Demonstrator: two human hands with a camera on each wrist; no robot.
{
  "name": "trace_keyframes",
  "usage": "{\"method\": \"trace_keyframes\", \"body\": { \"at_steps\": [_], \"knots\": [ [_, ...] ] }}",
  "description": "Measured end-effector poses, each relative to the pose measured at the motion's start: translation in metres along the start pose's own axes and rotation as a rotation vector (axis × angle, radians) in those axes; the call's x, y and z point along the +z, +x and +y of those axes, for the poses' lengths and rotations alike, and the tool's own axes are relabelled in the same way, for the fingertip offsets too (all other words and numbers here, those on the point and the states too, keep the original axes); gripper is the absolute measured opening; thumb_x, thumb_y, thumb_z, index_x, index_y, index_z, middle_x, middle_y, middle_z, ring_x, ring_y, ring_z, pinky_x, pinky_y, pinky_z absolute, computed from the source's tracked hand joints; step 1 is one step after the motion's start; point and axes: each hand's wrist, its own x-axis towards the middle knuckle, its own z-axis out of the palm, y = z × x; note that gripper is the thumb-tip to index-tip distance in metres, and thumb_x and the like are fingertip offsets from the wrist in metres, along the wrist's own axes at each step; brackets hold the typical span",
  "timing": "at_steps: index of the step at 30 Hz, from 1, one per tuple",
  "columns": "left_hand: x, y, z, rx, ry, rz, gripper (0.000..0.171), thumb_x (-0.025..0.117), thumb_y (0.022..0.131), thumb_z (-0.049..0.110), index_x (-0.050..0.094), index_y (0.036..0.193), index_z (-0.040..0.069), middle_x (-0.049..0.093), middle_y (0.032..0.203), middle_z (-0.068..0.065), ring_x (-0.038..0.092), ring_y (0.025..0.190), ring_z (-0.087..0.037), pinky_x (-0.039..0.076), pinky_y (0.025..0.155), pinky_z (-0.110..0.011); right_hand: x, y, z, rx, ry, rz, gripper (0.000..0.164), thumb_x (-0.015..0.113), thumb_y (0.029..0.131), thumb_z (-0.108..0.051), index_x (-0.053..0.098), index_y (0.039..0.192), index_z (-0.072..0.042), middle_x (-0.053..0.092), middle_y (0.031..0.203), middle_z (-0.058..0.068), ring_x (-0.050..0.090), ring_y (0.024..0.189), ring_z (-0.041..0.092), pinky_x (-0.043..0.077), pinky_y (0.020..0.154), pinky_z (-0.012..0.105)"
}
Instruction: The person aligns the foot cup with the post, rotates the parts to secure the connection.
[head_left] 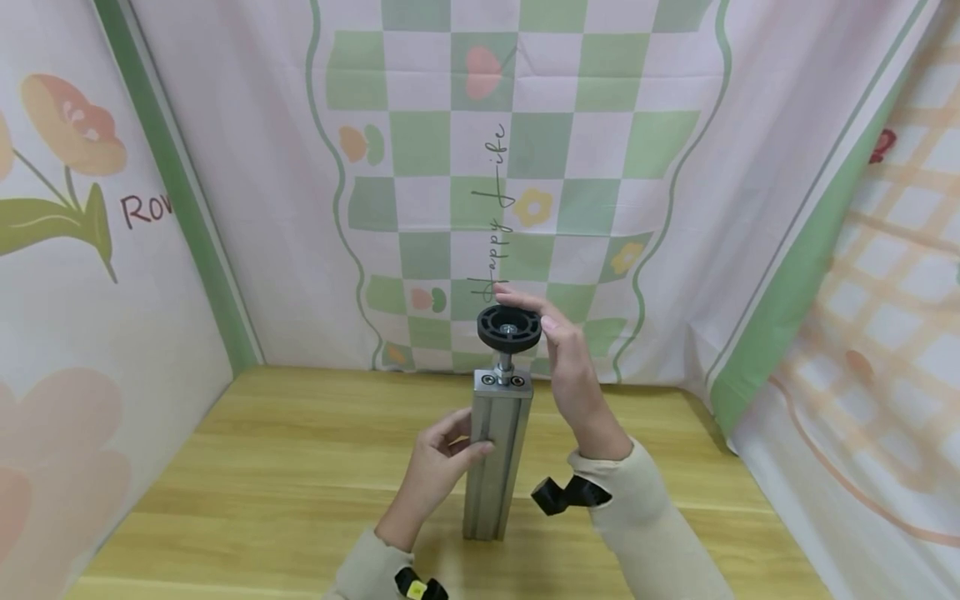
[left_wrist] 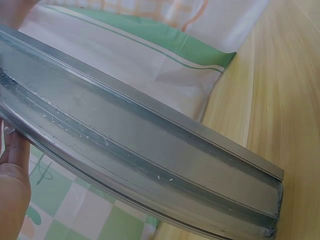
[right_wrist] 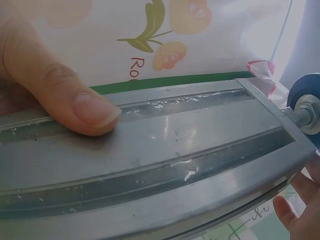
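Observation:
A silver aluminium profile (head_left: 495,475) stands upright on the wooden table, its lower end at the tabletop. On its top, a metal end plate (head_left: 517,392) with two screws carries a threaded stud and a black round levelling foot (head_left: 509,340). My left hand (head_left: 438,458) grips the profile around its middle; the thumb (right_wrist: 97,112) presses one grooved face in the right wrist view, and fingers (left_wrist: 15,170) lie along the opposite edge in the left wrist view. With fingers straight, my right hand (head_left: 573,375) is at the foot's right and far rim.
The light wooden table (head_left: 300,467) spreads around the profile. Behind it hangs a green-and-white checked curtain (head_left: 480,142). Printed cloth walls (head_left: 60,333) close in the left and right sides. Small black cameras (head_left: 566,493) are strapped to both wrists over pale sleeves.

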Motion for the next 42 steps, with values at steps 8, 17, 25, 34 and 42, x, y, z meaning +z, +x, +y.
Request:
{"method": "trace_keyframes", "body": {
  "at_steps": [8, 17, 25, 34, 42],
  "knots": [
    [0.000, 0.000, 0.002, -0.020, -0.001, 0.001, 0.042, 0.077, 0.088, 0.005, 0.064, 0.129, 0.002, 0.067, 0.110, -0.013, 0.064, 0.099, -0.018, 0.058, 0.087, -0.032, 0.000, -0.003, -0.001, -0.020, -0.034, 0.024, 0.049, 0.025, 0.105, -0.021, 0.058, 0.130, 0.005, 0.055, 0.142, 0.016, 0.044, 0.137, 0.028, 0.026, 0.118, 0.046],
    [-0.001, 0.000, 0.002, -0.021, 0.013, -0.005, 0.041, 0.077, 0.089, 0.008, 0.065, 0.129, 0.004, 0.067, 0.110, -0.012, 0.064, 0.099, -0.018, 0.058, 0.086, -0.033, 0.005, -0.011, -0.001, -0.054, -0.038, 0.149, 0.029, 0.048, 0.097, -0.016, 0.053, 0.115, 0.006, 0.054, 0.133, 0.017, 0.052, 0.122, 0.031, 0.049, 0.098, 0.031],
    [-0.002, -0.001, 0.001, -0.015, 0.028, -0.010, 0.041, 0.076, 0.090, 0.008, 0.065, 0.129, 0.005, 0.067, 0.110, -0.011, 0.064, 0.099, -0.018, 0.057, 0.087, -0.032, 0.012, -0.009, -0.004, -0.145, -0.206, 0.248, 0.035, 0.071, 0.091, -0.028, 0.055, 0.100, 0.001, 0.046, 0.112, 0.008, 0.043, 0.107, 0.024, 0.041, 0.095, 0.034],
    [-0.002, 0.000, 0.000, -0.013, 0.030, -0.018, 0.040, 0.076, 0.091, 0.009, 0.065, 0.130, 0.006, 0.067, 0.111, -0.011, 0.064, 0.100, -0.020, 0.057, 0.087, -0.033, 0.017, -0.007, -0.007, -0.238, -0.369, 0.324, 0.052, 0.075, 0.086, -0.049, 0.060, 0.104, -0.002, 0.049, 0.108, 0.012, 0.042, 0.096, 0.024, 0.035, 0.083, 0.033],
    [-0.002, 0.000, -0.001, -0.004, 0.028, -0.006, 0.040, 0.076, 0.090, 0.007, 0.065, 0.128, 0.005, 0.067, 0.108, -0.011, 0.064, 0.098, -0.019, 0.058, 0.085, -0.033, 0.011, -0.006, -0.003, -0.219, -0.295, 0.165, 0.046, 0.048, 0.100, -0.031, 0.056, 0.135, -0.003, 0.045, 0.148, 0.012, 0.037, 0.138, 0.029, 0.029, 0.110, 0.050]
  ]
}}
